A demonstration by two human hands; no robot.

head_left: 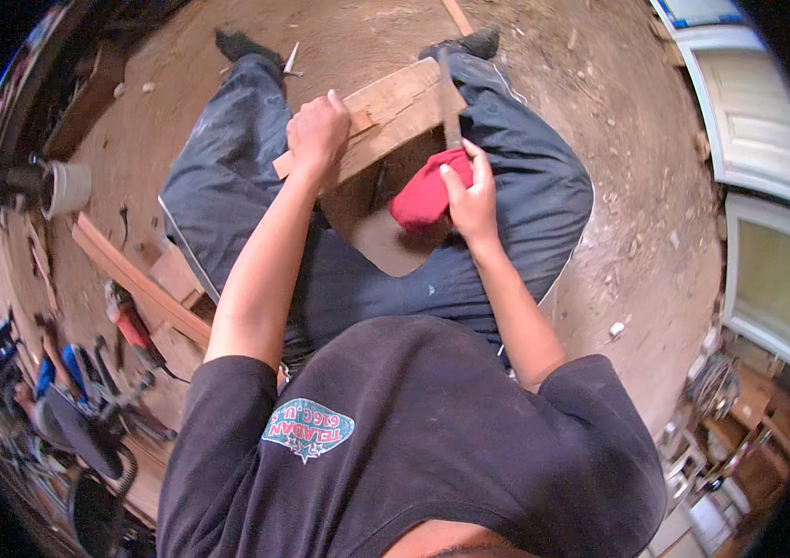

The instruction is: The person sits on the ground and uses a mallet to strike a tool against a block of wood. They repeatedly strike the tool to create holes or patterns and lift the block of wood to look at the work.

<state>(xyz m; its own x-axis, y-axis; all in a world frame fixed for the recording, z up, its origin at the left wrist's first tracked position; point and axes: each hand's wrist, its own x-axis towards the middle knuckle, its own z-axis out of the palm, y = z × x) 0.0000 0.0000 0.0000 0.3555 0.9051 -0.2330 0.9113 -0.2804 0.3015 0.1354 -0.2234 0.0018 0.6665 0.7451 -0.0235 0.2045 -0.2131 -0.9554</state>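
Between my knees a pale wooden board (399, 116) is held at a slant, with a split or narrow strip on its upper face. My left hand (318, 135) is closed on its left part. My right hand (469, 191) is closed on a red cloth (418, 200), which covers the lower end of a long flat metal blade (451, 126). The blade stands against the board's right end, pointing away from me. Whether a handle is inside the cloth is hidden.
Wooden planks (139, 284), a red power tool (132, 321) and a white bucket (67, 191) lie on the left, beside a jumble of tools. White framed panels (746, 112) line the right, above scrap wood (753, 400). My legs are spread on the dirt floor (627, 260).
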